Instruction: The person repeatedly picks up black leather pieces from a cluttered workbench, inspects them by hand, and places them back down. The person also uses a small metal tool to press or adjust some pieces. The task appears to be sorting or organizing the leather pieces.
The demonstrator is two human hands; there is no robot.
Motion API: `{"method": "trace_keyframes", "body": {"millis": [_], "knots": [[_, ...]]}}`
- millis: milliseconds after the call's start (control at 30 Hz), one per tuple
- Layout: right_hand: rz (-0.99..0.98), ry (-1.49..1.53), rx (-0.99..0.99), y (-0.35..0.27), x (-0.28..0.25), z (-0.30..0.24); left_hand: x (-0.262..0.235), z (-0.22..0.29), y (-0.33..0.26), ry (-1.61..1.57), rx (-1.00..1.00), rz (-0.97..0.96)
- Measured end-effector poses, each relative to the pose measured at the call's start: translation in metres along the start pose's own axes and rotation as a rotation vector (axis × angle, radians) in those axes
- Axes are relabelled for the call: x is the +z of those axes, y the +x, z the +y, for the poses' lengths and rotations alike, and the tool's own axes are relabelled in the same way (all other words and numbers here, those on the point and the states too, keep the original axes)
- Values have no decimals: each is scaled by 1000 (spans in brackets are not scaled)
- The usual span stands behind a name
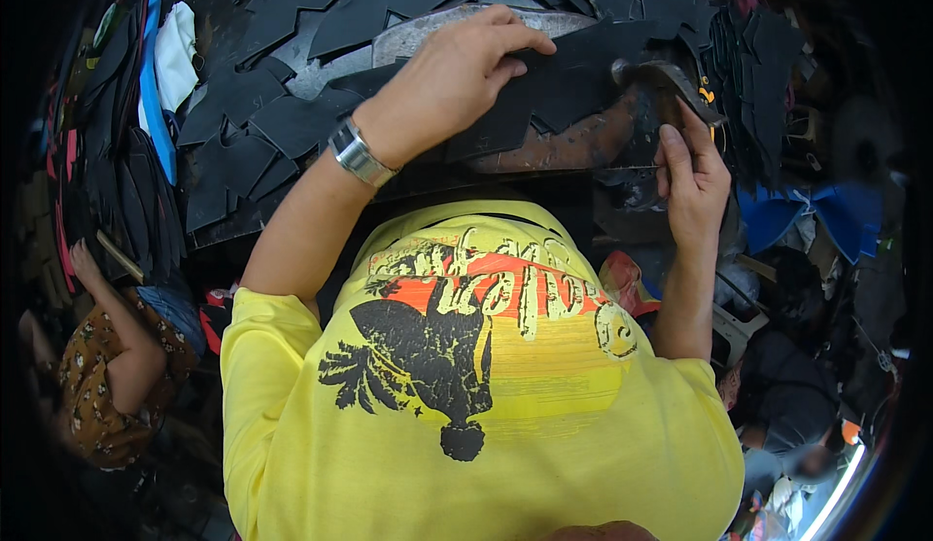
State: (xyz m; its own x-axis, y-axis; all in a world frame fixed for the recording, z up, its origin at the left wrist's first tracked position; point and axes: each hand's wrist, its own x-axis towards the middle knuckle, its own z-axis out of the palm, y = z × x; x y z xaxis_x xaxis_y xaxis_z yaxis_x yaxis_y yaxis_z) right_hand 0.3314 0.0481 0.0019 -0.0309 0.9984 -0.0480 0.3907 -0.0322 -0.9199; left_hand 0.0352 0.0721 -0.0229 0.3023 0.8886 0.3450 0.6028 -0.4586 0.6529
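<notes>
My left hand, with a metal wristwatch on its wrist, is over the bench top. Its thumb and fingers are bent slightly and apart. Beneath it lies a large black sheet piece, next to a grey metal-looking plate. I cannot tell whether the fingertips press on the sheet. My right hand is closed on the handle of a hammer. The dark curved hammer head is above the right end of the sheet.
Many black cut pieces overlap across the bench. Stacked black strips stand at the right, beside a blue object. A blue strip and white cloth are at the left. A person in a patterned top is at lower left.
</notes>
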Motion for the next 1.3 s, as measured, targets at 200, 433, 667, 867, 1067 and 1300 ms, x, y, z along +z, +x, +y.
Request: {"method": "trace_keyframes", "body": {"millis": [200,433,667,867,1067,1300], "knots": [[86,183,-308,-21,-10,-16,-9,-21,10,14,-26,-154],[-95,-500,-394,-19,-1,3,-5,-22,13,7,42,-182],[101,132,-349,-35,-18,-16,-12,-27,22,-92,61,-216],[-158,-499,-258,-21,-1,-4,-4,-30,30,-21,43,-266],[87,78,-217,-35,-3,-21,-10,-19,4,177,46,-157],[-182,-388,-134,-18,-2,-22,-60,-19,-36,257,-41,-307]]}}
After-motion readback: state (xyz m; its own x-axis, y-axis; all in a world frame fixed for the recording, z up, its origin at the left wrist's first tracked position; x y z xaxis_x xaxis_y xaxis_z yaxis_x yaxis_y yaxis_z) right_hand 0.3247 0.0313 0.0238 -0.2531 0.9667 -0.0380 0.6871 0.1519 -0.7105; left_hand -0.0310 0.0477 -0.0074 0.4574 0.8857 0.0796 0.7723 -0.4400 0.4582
